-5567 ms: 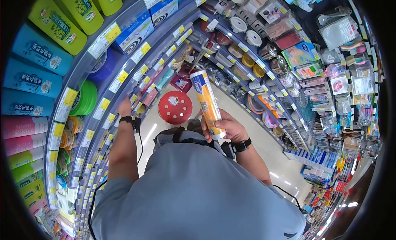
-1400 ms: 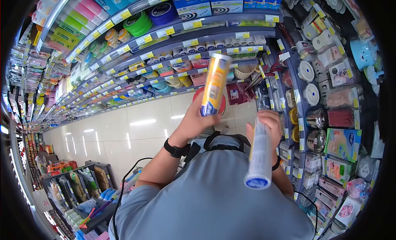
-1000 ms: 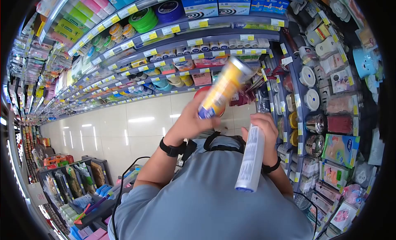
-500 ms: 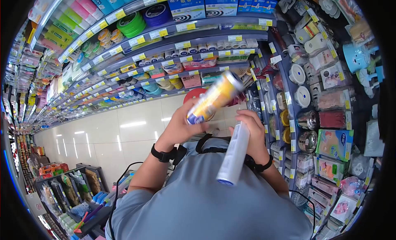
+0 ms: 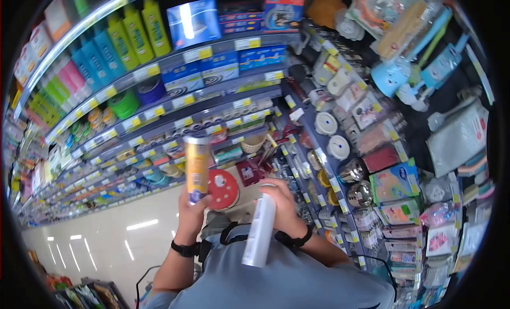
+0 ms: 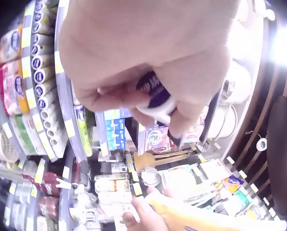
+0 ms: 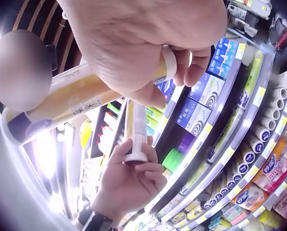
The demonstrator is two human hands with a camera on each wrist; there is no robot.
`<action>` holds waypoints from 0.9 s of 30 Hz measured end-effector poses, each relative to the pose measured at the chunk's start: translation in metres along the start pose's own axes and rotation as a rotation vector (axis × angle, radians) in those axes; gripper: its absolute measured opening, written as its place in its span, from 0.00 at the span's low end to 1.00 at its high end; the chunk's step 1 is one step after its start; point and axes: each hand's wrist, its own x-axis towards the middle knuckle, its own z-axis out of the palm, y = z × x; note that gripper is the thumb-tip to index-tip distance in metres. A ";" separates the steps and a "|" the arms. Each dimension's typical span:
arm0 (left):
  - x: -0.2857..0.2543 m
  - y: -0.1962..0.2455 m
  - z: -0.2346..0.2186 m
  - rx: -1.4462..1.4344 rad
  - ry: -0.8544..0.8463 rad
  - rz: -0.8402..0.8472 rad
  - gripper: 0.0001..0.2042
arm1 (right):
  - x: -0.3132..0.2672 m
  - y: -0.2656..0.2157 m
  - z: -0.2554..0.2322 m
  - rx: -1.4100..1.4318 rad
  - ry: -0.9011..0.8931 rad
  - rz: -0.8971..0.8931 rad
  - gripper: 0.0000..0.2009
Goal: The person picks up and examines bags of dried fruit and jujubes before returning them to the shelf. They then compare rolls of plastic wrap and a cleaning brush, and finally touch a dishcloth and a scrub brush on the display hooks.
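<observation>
In my left hand [image 5: 192,211], gripped near one end, is a yellow tube [image 5: 197,168]. My right hand [image 5: 282,205] grips a second tube [image 5: 259,233]; its Chinese lettering [image 7: 85,105] is too blurred to read.

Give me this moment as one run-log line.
left hand: grips yellow-labelled tube by one end; right hand: grips second tube; tubes: apart; red stool: in view

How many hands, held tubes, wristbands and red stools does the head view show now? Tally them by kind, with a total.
Hands: 2
Held tubes: 2
Wristbands: 2
Red stool: 1
Total: 7
</observation>
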 end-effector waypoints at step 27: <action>-0.017 0.018 -0.021 0.175 -0.406 -0.013 0.32 | -0.009 0.021 0.003 0.732 0.134 0.821 0.13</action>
